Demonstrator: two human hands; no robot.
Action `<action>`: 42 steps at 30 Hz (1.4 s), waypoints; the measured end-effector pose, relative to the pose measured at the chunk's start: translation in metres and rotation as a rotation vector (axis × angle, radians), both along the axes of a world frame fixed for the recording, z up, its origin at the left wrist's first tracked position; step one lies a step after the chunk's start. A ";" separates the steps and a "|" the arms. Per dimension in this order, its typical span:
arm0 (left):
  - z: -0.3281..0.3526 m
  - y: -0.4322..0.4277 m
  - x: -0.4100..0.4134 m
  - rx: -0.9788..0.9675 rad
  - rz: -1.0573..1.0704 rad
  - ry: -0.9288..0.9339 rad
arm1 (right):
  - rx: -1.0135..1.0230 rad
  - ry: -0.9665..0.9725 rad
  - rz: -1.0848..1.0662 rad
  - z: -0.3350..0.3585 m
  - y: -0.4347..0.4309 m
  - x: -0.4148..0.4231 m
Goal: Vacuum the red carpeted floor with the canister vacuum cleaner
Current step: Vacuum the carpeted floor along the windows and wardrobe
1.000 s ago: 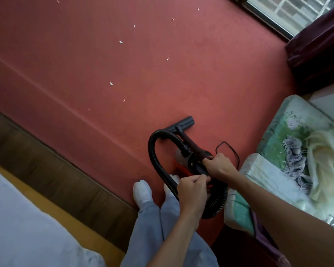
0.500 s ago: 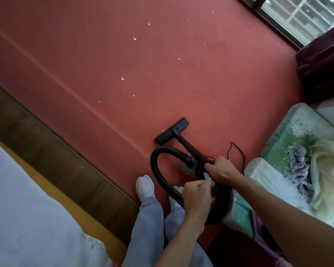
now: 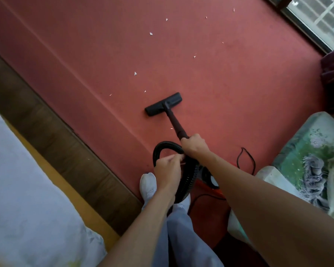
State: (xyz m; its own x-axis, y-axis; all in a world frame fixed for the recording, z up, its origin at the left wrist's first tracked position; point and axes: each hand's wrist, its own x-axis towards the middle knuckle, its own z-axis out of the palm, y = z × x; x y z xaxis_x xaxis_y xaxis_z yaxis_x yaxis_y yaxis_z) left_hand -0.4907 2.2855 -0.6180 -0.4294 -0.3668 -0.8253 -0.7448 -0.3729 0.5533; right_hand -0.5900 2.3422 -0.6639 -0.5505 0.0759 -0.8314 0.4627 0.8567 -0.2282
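Closest in there's pale bedding (image 3: pixel 23 199) on the left and a wood floor strip (image 3: pixel 52 135) running alongside the red carpet (image 3: pixel 210 78). My left hand (image 3: pixel 167 169) is closed on the looped black hose (image 3: pixel 159 151), right hand (image 3: pixel 194 144) gripping the wand (image 3: pixel 175 122). The orange canister (image 3: pixel 210 182) sits just behind that arm. Floor nozzle (image 3: pixel 163 104) lies flat on the carpet, white paper scraps (image 3: pixel 135 73) scattered beyond it, window (image 3: pixel 316 14) in the far corner.

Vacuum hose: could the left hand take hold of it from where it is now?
Probably yes. The left hand sits at the black hose loop, fingers touching or nearly touching it, with nothing between. The right hand grips the wand higher up, clear of it.
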 end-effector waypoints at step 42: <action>0.047 0.018 0.027 -0.166 -0.217 0.035 | -0.032 -0.083 -0.250 0.016 0.028 0.041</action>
State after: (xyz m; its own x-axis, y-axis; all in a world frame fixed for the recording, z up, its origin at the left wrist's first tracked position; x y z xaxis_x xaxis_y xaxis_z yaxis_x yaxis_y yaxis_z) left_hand -0.4641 2.3036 -0.5707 -0.5398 -0.3921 -0.7449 -0.7767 -0.1092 0.6203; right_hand -0.5490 2.3705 -0.6482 -0.4481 0.1740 -0.8769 0.6773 0.7063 -0.2059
